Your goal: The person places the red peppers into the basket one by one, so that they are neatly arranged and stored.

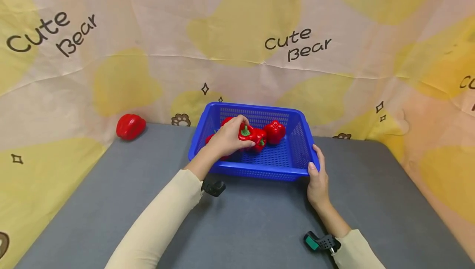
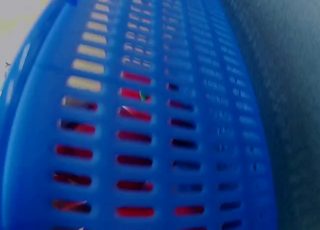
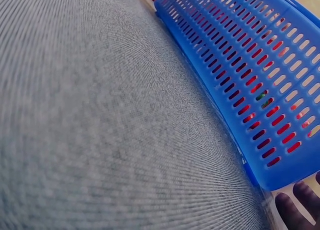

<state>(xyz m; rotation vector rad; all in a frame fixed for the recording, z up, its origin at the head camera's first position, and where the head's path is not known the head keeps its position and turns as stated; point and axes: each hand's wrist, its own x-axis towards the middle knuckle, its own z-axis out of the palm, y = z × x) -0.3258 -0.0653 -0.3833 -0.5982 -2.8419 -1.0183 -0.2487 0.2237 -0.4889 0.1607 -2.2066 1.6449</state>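
Observation:
Several red bell peppers lie in a blue plastic basket with slotted walls. My left hand reaches over the near rim and holds a red bell pepper with a green stem between thumb and fingers. Another bell pepper lies to its right; more are partly hidden behind the hand. At the basket's right near corner, my right hand grips the rim, thumb at the front. The basket wall fills much of the left wrist view, red showing through its slots. Fingertips appear beneath the basket corner in the right wrist view.
A lone red bell pepper sits outside the basket at the table's far left edge. The grey table meets a printed cloth backdrop just behind the basket.

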